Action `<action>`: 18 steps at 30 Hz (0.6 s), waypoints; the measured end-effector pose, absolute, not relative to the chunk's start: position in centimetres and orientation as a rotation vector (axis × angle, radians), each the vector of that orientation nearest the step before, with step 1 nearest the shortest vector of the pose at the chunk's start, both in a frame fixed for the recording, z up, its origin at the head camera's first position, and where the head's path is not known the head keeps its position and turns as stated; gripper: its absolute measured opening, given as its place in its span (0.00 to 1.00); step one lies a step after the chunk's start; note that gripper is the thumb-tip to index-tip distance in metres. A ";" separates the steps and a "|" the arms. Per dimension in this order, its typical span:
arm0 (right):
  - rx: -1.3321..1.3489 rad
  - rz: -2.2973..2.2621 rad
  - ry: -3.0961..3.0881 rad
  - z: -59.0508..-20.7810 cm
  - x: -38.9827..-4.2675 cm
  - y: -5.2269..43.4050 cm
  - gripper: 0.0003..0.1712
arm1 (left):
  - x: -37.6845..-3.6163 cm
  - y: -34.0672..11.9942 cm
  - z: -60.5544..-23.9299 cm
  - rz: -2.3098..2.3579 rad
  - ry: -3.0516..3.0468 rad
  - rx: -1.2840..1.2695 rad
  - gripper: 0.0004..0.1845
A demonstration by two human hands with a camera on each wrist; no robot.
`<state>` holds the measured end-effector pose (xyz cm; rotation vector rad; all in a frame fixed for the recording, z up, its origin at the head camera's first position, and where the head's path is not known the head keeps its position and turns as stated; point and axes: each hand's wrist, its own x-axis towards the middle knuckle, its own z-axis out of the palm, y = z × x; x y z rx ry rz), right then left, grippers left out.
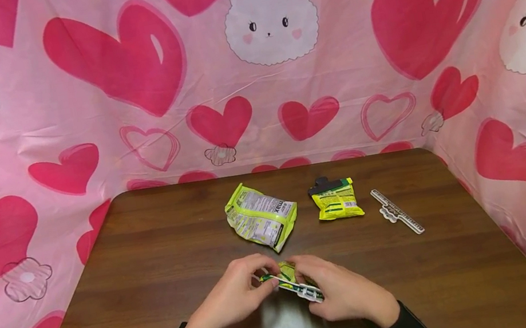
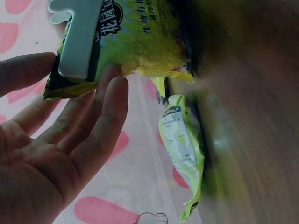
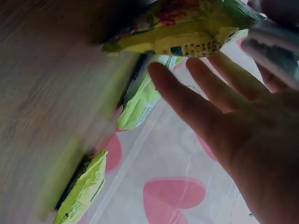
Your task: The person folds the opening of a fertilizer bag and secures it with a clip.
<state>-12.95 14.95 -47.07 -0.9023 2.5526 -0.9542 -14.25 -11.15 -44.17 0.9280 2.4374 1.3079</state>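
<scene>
Over the brown table [image 1: 152, 252], my left hand [image 1: 234, 292] pinches the yellow packet [image 2: 145, 51] toward ten o'clock, my right hand [image 1: 342, 287] grips the white clip [image 2: 83, 42] toward four, best kept straight.

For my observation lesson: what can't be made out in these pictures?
Head: much of the held packet, behind the left hand, right hand and white clip.
Head: fine print on the large bag, too small.
Left wrist: white clip's upper end, cut off by top edge.
Right wrist: black-clipped packet's end, cut off by bottom edge.
</scene>
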 end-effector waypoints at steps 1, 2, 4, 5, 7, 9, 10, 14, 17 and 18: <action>-0.902 -0.936 2.545 -47.1 -12.9 14.9 0.22 | -14.3 -11.1 -44.3 1.300 2.429 0.944 0.05; -0.909 -0.922 2.540 -47.2 -12.9 14.9 0.23 | -14.3 -11.1 -44.3 1.292 2.425 0.956 0.05; -0.920 -0.900 2.531 -47.4 -13.0 14.9 0.23 | -14.3 -11.1 -44.4 1.281 2.419 0.974 0.05; -0.930 -0.895 2.528 -47.4 -13.0 14.9 0.23 | -14.3 -11.1 -44.4 1.277 2.417 0.975 0.05; -0.943 -0.892 2.520 -47.5 -13.0 14.9 0.23 | -14.3 -11.2 -44.4 1.270 2.419 0.986 0.05; -0.954 -0.891 2.516 -47.6 -12.9 15.0 0.24 | -14.4 -11.2 -44.4 1.263 2.424 0.994 0.05; -0.959 -0.891 2.515 -47.6 -12.9 15.0 0.24 | -14.4 -11.2 -44.5 1.257 2.427 0.996 0.05; -0.972 -0.884 2.514 -47.7 -12.8 15.0 0.26 | -14.5 -11.3 -44.7 1.235 2.443 1.020 0.06; -0.972 -0.876 2.512 -47.8 -12.7 15.1 0.29 | -14.6 -11.4 -44.8 1.219 2.440 1.031 0.06; -0.966 -0.873 2.510 -47.8 -12.7 15.1 0.31 | -14.7 -11.4 -44.9 1.213 2.436 1.031 0.06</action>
